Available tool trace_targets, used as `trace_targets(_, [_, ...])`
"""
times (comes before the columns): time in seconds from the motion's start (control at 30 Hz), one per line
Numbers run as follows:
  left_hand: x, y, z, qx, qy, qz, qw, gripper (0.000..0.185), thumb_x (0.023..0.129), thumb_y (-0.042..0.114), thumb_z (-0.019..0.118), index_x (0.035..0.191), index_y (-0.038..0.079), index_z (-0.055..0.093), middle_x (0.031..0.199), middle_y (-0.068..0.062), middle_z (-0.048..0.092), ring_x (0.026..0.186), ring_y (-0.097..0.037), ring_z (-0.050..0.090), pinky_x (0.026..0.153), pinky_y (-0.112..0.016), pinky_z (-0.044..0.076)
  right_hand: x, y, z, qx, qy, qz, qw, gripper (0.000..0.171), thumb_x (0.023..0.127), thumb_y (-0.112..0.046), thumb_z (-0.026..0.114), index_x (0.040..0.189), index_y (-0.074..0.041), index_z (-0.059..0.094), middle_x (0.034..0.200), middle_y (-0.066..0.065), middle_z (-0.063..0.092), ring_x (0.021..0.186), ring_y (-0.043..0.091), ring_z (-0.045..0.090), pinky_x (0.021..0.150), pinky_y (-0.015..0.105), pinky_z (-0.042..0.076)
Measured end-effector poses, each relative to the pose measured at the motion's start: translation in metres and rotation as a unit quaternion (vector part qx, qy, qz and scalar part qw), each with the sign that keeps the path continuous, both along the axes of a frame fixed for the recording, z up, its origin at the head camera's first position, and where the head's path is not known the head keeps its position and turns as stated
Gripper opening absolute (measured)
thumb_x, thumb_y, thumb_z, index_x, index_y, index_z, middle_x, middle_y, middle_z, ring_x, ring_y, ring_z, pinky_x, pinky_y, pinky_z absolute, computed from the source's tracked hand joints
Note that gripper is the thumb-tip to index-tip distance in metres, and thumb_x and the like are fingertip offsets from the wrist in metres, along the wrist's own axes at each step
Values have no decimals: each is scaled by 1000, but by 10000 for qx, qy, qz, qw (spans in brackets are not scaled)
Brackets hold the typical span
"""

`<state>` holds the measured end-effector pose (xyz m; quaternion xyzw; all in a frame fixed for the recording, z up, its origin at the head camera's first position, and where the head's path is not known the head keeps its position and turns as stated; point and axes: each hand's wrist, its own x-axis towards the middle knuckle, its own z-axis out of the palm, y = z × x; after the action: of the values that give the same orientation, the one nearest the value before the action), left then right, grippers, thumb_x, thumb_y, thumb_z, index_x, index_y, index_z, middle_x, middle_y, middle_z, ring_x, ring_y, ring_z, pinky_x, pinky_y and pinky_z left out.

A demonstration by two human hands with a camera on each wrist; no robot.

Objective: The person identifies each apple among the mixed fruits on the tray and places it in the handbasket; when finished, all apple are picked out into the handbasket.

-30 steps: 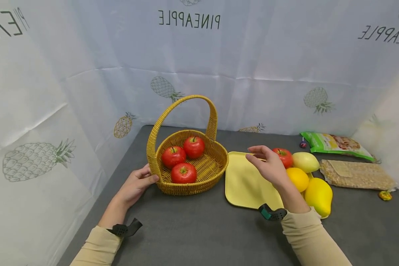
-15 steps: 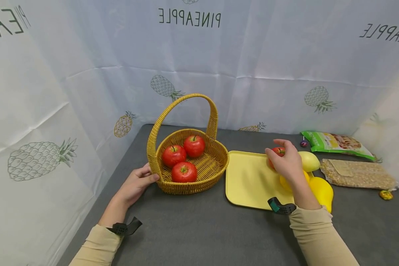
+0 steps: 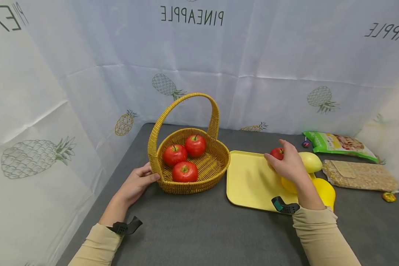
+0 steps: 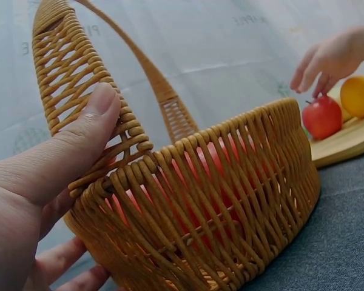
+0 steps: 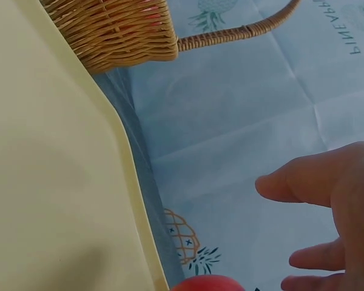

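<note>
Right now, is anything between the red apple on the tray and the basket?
Nothing visible blocks it. The right hand is at the red apple on the yellow tray; only bare tray lies toward the basket. Its handle arches overhead, and the left hand holds the far side.

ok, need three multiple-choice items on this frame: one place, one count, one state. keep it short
1. Where is the flat pale yellow tray?
A. inside the basket
B. on the grey table, to the right of the woven yellow wicker basket
C. on the green snack bag

2. How many red apples lie in the basket?
A. one
B. three
C. five

3. What is the left hand doing?
A. resting flat on the tray
B. lifting the apple off the tray
C. holding the basket at the base of its handle

Answers:
1 B, the head view shows the tray beside the basket.
2 B, three apples sit on the basket floor.
3 C, the left wrist view shows the thumb pressed on the weave and fingers under the rim.
</note>
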<state>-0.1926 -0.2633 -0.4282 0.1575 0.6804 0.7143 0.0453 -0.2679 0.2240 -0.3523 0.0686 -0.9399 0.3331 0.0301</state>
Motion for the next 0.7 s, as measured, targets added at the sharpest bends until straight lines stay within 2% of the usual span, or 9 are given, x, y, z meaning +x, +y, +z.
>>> trace_targets(0.23, [-1, 0, 2, -31, 21, -23, 10000, 38, 101, 7, 65, 133, -14, 60, 164, -21, 27, 154, -35, 9, 107, -22, 39, 0, 1, 0, 189, 12, -31, 9998, 92, 100, -39, 65, 158, 11, 15, 155, 39, 23, 129, 54, 38, 98, 65, 45])
trace_targets(0.37, [-1, 0, 2, -20, 8, -27, 10000, 36, 101, 7, 65, 132, -11, 62, 165, -21, 26, 155, -35, 7, 107, -21, 39, -1, 1, -1, 660, -39, -146, 9977, 95, 98, -40, 65, 156, 16, 15, 153, 43, 23, 130, 60, 32, 100, 67, 40])
trace_targets(0.5, [-1, 0, 2, 8, -17, -14, 10000, 34, 101, 8, 66, 131, -8, 65, 164, -22, 26, 155, -35, 5, 106, -21, 39, -4, 2, -2, 1022, -147, -323, 9941, 97, 97, -42, 65, 155, 18, 15, 146, 44, 33, 130, 64, 25, 98, 67, 38])
trace_targets(0.6, [0, 0, 2, -6, -44, -7, 10000, 33, 101, 8, 66, 131, -8, 65, 162, -21, 29, 154, -35, 7, 106, -22, 40, -6, 2, -3, 1087, -264, -425, 9928, 97, 97, -42, 64, 154, 18, 15, 136, 43, 44, 129, 64, 24, 92, 65, 42])
trace_targets(0.7, [0, 0, 3, 11, -64, -3, 10000, 34, 101, 7, 65, 130, -11, 64, 159, -21, 34, 153, -35, 11, 105, -23, 41, -6, 3, -2, 1154, -317, -429, 9919, 95, 97, -42, 62, 153, 20, 17, 129, 41, 48, 129, 64, 24, 93, 66, 42])
